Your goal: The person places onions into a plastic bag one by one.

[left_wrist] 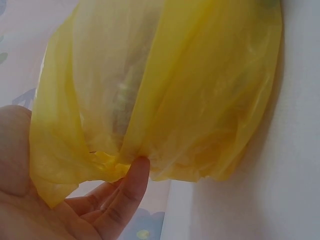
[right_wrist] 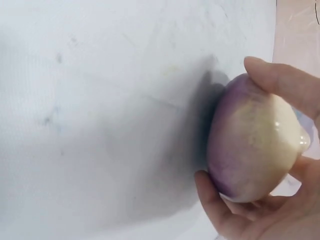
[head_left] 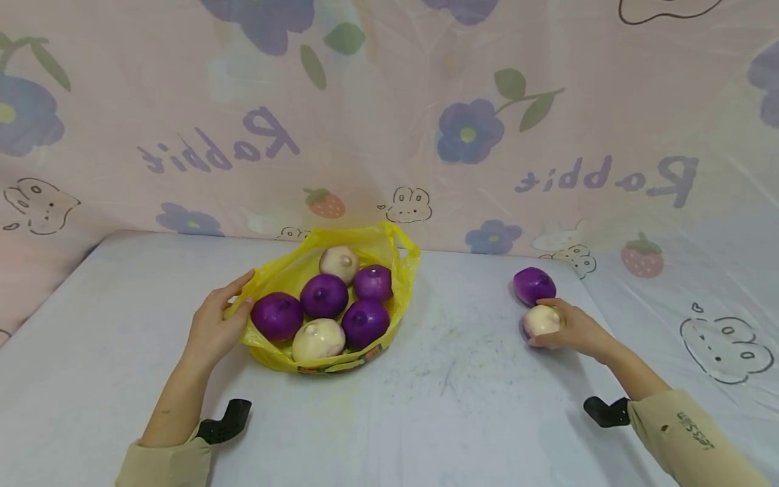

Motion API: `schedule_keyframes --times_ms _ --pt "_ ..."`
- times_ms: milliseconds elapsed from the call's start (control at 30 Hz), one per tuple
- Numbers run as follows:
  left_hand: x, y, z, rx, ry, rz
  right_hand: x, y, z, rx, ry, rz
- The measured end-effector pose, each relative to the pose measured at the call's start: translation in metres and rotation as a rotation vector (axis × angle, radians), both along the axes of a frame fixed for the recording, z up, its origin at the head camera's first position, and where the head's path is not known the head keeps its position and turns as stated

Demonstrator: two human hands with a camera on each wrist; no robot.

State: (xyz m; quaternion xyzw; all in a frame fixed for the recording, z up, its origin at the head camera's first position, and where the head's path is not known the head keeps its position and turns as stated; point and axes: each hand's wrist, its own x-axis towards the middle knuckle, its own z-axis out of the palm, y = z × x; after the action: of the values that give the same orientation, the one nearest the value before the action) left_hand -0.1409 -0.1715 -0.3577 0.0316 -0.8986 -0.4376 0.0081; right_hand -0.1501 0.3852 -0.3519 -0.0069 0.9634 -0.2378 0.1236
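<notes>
**Two hands, one bag, one pale onion**

Sleeves first, beige cuffs at the bottom edge of my head view, with the white table (head_left: 426,406) spreading out beyond them. On my left, the left hand (head_left: 216,325) sits at the rim of the yellow plastic bag (head_left: 398,264); from the wrist view I see the fingers (left_wrist: 127,195) gathering a fold of the film, lightly curled round it. Inside the bag I count six onions: four purple, two pale. Nearest me in there is a pale onion in the bag (head_left: 318,340), with a purple one (head_left: 276,316) just beside the left fingers.

Over on the right, well apart from the bag, the right hand (head_left: 575,331) is wrapped around the pale onion (head_left: 541,320), which rests on the table. Thumb on top, fingers curled underneath, a firm hold in the wrist view (right_wrist: 255,145). A loose purple onion (head_left: 533,285) lies just behind it, touching or nearly so; I cannot tell which.
</notes>
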Motion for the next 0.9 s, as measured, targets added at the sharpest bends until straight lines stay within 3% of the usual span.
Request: schedule_keyframes --times_ms 500,900 --pt "-0.001 0.0 0.001 0.014 0.022 -0.004 -0.009 -0.026 -0.002 -0.022 0.029 0.043" --pt "0.001 0.0 0.002 0.011 0.027 0.009 -0.022 -0.059 -0.001 -0.084 0.116 0.159"
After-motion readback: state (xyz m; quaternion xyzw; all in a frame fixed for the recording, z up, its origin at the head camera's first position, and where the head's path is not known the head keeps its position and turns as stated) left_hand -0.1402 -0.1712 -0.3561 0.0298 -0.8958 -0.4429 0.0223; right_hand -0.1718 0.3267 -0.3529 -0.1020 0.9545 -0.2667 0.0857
